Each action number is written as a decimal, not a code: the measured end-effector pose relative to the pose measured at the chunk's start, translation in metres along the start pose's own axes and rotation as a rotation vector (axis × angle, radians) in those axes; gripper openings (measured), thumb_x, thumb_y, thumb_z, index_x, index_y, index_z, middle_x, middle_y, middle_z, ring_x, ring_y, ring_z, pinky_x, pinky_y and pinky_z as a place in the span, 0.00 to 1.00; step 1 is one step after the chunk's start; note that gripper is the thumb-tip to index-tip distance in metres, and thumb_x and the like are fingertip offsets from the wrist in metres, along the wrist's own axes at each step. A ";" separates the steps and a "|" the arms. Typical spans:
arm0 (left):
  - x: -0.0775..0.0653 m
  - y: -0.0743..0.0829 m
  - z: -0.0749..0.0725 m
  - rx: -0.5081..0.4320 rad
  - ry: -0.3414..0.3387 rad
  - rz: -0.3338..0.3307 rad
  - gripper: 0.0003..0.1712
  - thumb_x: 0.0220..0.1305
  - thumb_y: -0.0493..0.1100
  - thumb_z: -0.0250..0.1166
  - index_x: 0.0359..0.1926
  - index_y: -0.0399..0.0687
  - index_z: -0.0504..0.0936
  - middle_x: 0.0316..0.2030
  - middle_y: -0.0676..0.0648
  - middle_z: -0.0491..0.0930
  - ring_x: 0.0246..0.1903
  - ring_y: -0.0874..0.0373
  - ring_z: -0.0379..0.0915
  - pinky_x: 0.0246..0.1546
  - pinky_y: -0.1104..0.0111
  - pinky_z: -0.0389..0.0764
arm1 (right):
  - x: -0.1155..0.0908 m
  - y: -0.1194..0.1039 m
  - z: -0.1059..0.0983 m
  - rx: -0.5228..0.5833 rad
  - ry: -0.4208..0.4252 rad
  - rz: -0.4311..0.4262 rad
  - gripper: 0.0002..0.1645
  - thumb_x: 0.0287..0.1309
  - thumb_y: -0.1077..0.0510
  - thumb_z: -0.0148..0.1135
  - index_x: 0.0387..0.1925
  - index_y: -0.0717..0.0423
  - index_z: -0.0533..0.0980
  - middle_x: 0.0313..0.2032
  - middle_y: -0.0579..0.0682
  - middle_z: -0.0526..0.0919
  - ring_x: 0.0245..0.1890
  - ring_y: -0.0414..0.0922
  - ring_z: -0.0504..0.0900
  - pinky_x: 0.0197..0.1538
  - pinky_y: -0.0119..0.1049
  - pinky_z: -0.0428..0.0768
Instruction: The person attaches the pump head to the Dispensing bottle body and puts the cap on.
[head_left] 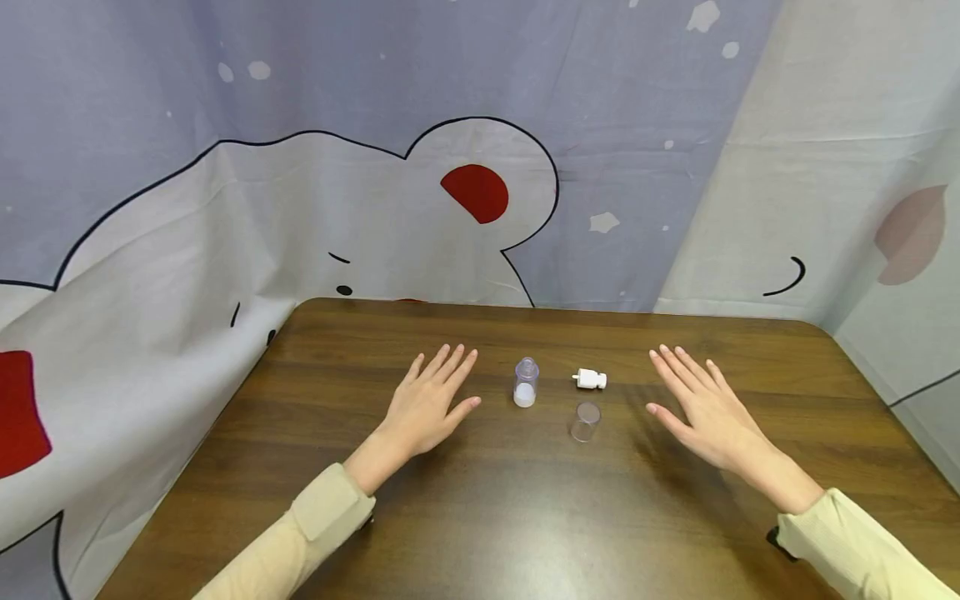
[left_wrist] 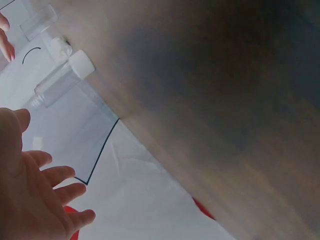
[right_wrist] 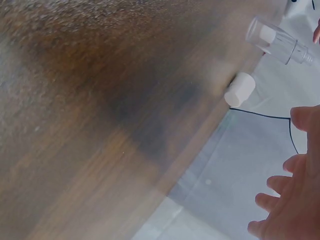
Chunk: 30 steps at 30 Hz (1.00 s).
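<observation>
A small clear bottle (head_left: 526, 385) with a white base stands upright on the wooden table. To its right a white pump head (head_left: 590, 379) lies on its side, and nearer the person stands a clear cap (head_left: 585, 422). My left hand (head_left: 424, 410) hovers left of the bottle, fingers straight and palm down, holding nothing. On the other side my right hand (head_left: 708, 414) is held over the table with its fingers spread, apart from the pump head. The left wrist view shows the bottle (left_wrist: 59, 82) beyond the thumb; the right wrist view shows the pump head (right_wrist: 241, 90).
The brown wooden table (head_left: 480, 533) has rounded far corners. A printed curtain (head_left: 615, 150) hangs behind it and along both sides, close to the table's edges. Light sleeves cover both forearms.
</observation>
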<state>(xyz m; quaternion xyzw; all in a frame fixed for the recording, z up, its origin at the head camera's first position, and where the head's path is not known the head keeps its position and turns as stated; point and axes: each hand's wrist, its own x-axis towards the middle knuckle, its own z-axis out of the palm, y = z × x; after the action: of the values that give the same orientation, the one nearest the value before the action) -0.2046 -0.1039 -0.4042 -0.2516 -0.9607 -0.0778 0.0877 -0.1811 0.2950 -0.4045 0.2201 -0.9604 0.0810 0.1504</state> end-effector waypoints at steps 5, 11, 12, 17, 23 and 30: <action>-0.001 0.000 0.000 0.014 -0.007 0.001 0.37 0.71 0.63 0.46 0.75 0.55 0.51 0.73 0.47 0.54 0.74 0.49 0.48 0.73 0.48 0.50 | 0.002 -0.001 0.001 0.007 -0.015 0.014 0.44 0.65 0.43 0.55 0.74 0.51 0.50 0.73 0.58 0.56 0.74 0.55 0.52 0.76 0.55 0.43; 0.002 -0.001 -0.001 0.013 0.024 -0.006 0.37 0.71 0.64 0.46 0.74 0.56 0.53 0.72 0.47 0.57 0.72 0.47 0.53 0.73 0.47 0.51 | 0.007 -0.003 0.001 0.021 -0.007 0.000 0.42 0.66 0.43 0.54 0.74 0.54 0.52 0.72 0.58 0.59 0.72 0.57 0.55 0.75 0.56 0.45; 0.002 -0.002 0.000 0.007 0.031 -0.007 0.37 0.71 0.64 0.46 0.74 0.56 0.54 0.72 0.47 0.58 0.72 0.47 0.54 0.73 0.47 0.52 | 0.008 -0.004 0.001 0.021 -0.004 -0.003 0.42 0.66 0.43 0.54 0.73 0.54 0.52 0.72 0.58 0.59 0.72 0.57 0.56 0.75 0.56 0.47; 0.004 -0.002 0.002 -0.037 0.060 -0.018 0.36 0.71 0.64 0.47 0.73 0.54 0.57 0.70 0.45 0.63 0.69 0.45 0.59 0.70 0.46 0.57 | 0.011 -0.004 0.003 0.025 0.028 -0.027 0.40 0.63 0.47 0.58 0.71 0.56 0.57 0.68 0.59 0.64 0.68 0.60 0.62 0.68 0.58 0.59; 0.006 0.003 0.001 -0.042 0.114 -0.024 0.35 0.69 0.62 0.51 0.71 0.52 0.62 0.66 0.44 0.70 0.64 0.46 0.66 0.67 0.46 0.62 | 0.015 -0.003 0.005 0.055 0.078 -0.038 0.35 0.59 0.51 0.63 0.65 0.58 0.65 0.64 0.62 0.69 0.63 0.63 0.67 0.60 0.62 0.66; 0.012 0.011 -0.001 -0.060 0.223 -0.006 0.32 0.67 0.61 0.56 0.66 0.52 0.69 0.57 0.48 0.78 0.54 0.49 0.76 0.61 0.50 0.69 | 0.020 -0.004 0.005 0.109 0.085 -0.039 0.30 0.57 0.54 0.65 0.60 0.57 0.71 0.63 0.61 0.70 0.61 0.61 0.68 0.58 0.63 0.68</action>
<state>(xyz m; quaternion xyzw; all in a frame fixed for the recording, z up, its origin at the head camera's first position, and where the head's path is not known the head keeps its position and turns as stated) -0.2086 -0.0889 -0.3991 -0.2412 -0.9429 -0.1343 0.1863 -0.1978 0.2824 -0.4026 0.2430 -0.9429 0.1396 0.1802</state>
